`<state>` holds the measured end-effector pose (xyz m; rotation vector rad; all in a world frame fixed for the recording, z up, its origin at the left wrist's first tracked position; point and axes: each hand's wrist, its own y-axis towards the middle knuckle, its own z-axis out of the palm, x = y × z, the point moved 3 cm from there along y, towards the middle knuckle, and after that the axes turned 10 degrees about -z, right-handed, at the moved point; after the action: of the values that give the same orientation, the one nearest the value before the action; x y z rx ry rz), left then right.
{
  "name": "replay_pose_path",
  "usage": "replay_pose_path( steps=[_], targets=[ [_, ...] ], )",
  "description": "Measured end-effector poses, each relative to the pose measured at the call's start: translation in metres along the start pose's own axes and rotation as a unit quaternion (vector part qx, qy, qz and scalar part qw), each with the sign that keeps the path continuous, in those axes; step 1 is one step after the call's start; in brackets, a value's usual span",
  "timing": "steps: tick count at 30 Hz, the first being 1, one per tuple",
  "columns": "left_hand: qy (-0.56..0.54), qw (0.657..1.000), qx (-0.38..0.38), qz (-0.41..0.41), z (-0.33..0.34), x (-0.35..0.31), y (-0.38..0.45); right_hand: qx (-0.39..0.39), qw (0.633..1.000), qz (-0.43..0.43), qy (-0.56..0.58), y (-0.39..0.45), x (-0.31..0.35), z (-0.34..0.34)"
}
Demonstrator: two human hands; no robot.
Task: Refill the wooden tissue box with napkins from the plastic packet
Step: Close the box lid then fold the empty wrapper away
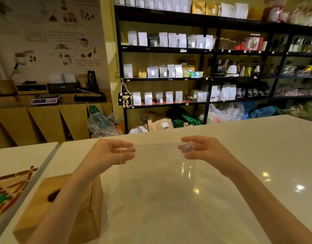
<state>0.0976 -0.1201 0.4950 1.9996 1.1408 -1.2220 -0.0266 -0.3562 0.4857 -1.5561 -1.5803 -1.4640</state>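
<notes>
A clear plastic packet (pixel 157 175) hangs stretched between my two hands above the white table (pixel 248 143). My left hand (pixel 113 152) pinches its upper left corner and my right hand (pixel 199 148) pinches its upper right corner. No napkins show inside the packet; it looks see-through and flat. The wooden tissue box (pixel 88 217) stands at the lower left under my left forearm, closed, with a dark oval slot (pixel 53 195) in its top.
A second white table with a brown and green patterned item (pixel 9 189) lies at the far left across a narrow gap. Black shelves with bags and kettles (pixel 169 71) line the back wall. A wooden counter with a scale (pixel 46 99) stands at back left.
</notes>
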Motion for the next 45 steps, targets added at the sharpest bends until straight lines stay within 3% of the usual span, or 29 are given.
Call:
replay_pose_path(
  steps=[4,6,10,13,17,22,24,28,32,34,35,37,39,42,45],
  targets=[
    [0.161,0.981,-0.099,0.045,0.000,-0.005,-0.005,-0.045,0.966,-0.065,-0.246,-0.003,0.005,-0.001],
    [0.191,0.974,-0.102,0.061,0.000,-0.010,-0.011,-0.066,0.948,-0.106,-0.292,-0.007,0.010,-0.001],
    [0.220,0.975,-0.017,0.030,-0.003,-0.015,-0.025,-0.048,0.991,-0.053,-0.117,-0.025,0.022,-0.002],
    [0.156,0.979,0.130,0.002,0.000,-0.016,-0.037,-0.023,0.998,-0.041,-0.029,-0.039,0.034,0.003],
    [0.099,0.953,0.286,0.013,0.018,-0.016,-0.070,-0.021,0.999,-0.019,0.032,-0.062,0.044,0.003],
    [-0.091,0.941,0.324,-0.035,0.041,0.008,-0.106,0.024,0.986,0.061,0.152,-0.073,0.038,0.005],
    [-0.186,0.926,0.316,-0.088,0.047,0.024,-0.123,0.032,0.961,0.101,0.256,-0.082,0.027,0.015],
    [-0.340,0.902,0.230,-0.137,0.062,0.048,-0.162,0.072,0.840,0.130,0.521,-0.106,0.006,0.050],
    [-0.410,0.894,0.104,-0.151,0.073,0.072,-0.199,0.171,0.751,0.149,0.620,-0.146,-0.007,0.086],
    [-0.414,0.896,0.050,-0.155,0.078,0.086,-0.220,0.213,0.728,0.164,0.631,-0.172,-0.007,0.096],
    [-0.403,0.901,0.022,-0.157,0.080,0.094,-0.231,0.218,0.751,0.166,0.601,-0.184,-0.010,0.101],
    [-0.357,0.921,-0.013,-0.156,0.085,0.107,-0.256,0.205,0.856,0.156,0.447,-0.208,-0.019,0.111],
    [-0.312,0.937,-0.002,-0.154,0.090,0.122,-0.281,0.189,0.914,0.160,0.322,-0.232,-0.030,0.120],
    [-0.268,0.938,0.115,-0.188,0.100,0.160,-0.312,0.242,0.904,0.213,0.282,-0.270,-0.041,0.134],
    [-0.203,0.905,0.253,-0.274,0.113,0.212,-0.339,0.312,0.861,0.305,0.262,-0.303,-0.077,0.153]
  ],
)
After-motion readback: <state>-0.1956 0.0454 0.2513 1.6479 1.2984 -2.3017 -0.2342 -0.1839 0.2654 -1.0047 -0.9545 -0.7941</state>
